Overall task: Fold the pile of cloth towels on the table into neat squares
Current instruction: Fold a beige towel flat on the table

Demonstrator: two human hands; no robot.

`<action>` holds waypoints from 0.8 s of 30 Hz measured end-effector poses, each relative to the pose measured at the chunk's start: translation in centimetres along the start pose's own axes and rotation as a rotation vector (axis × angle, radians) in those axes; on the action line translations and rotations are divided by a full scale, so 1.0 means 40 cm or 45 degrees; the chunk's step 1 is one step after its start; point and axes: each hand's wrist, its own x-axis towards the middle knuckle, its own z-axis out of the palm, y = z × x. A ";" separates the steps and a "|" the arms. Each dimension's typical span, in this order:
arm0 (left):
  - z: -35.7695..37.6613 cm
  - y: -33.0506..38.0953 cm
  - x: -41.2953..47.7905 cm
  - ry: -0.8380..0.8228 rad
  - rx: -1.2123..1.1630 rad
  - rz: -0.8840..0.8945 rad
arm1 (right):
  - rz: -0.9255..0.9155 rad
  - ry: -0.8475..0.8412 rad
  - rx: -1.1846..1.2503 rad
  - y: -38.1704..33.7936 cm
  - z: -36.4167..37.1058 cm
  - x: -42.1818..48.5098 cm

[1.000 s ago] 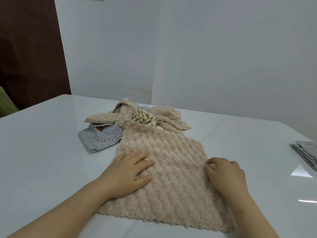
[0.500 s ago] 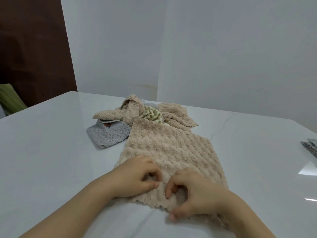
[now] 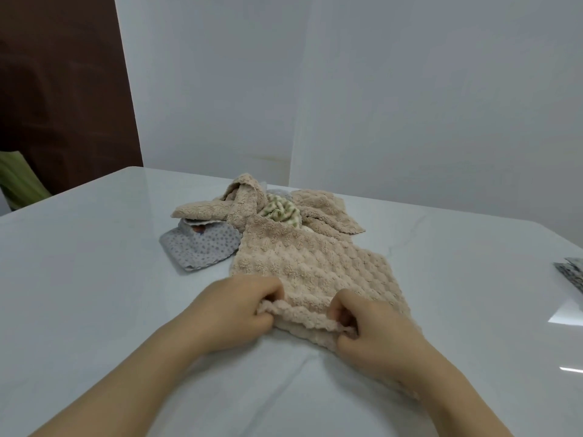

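A beige fluffy towel (image 3: 310, 263) lies spread on the white table (image 3: 94, 279), its far end running into the pile. My left hand (image 3: 236, 313) and my right hand (image 3: 369, 329) each pinch its near edge, which is lifted and rolled up between them. Behind it sits the pile of towels (image 3: 252, 206): more beige cloths, a green-and-white one (image 3: 280, 212) and a grey dotted one (image 3: 202, 247) at the left.
A grey patterned cloth (image 3: 572, 272) lies at the table's right edge. White walls stand close behind the table. A dark brown panel and a green object (image 3: 19, 181) are at the far left.
My hands left the towel's flat surface and side, came together at its near edge, pinched it and raised it off the table.
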 end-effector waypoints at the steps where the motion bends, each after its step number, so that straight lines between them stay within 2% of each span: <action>1: -0.007 -0.006 -0.001 0.051 -0.002 -0.046 | 0.031 -0.013 0.006 0.006 -0.008 -0.003; 3: -0.025 -0.023 0.000 0.145 -0.090 -0.147 | 0.107 -0.068 0.018 0.021 -0.032 -0.008; 7: -0.035 -0.071 0.007 0.307 -0.521 -0.343 | 0.233 -0.116 0.129 0.051 -0.081 -0.023; 9: -0.032 -0.084 0.013 0.361 -0.738 -0.387 | 0.248 -0.006 0.294 0.061 -0.089 -0.023; 11: -0.019 -0.089 0.018 0.398 -0.842 -0.421 | 0.286 0.213 0.361 0.073 -0.085 -0.016; 13: -0.001 -0.086 0.024 0.416 -0.804 -0.436 | 0.339 0.361 0.265 0.088 -0.078 -0.009; 15: 0.013 -0.078 0.029 0.400 -0.671 -0.435 | 0.338 0.355 0.192 0.099 -0.076 -0.008; 17: 0.025 -0.071 0.034 0.381 -0.522 -0.456 | 0.343 0.251 0.314 0.109 -0.083 -0.011; 21: 0.022 -0.075 0.035 0.402 -0.351 -0.546 | 0.418 -0.089 0.414 0.128 -0.097 -0.027; 22: 0.021 -0.078 0.033 0.406 -0.347 -0.555 | 0.415 -0.056 0.478 0.130 -0.098 -0.028; 24: 0.018 -0.078 0.030 0.430 -0.408 -0.546 | 0.415 0.171 0.705 0.131 -0.092 -0.021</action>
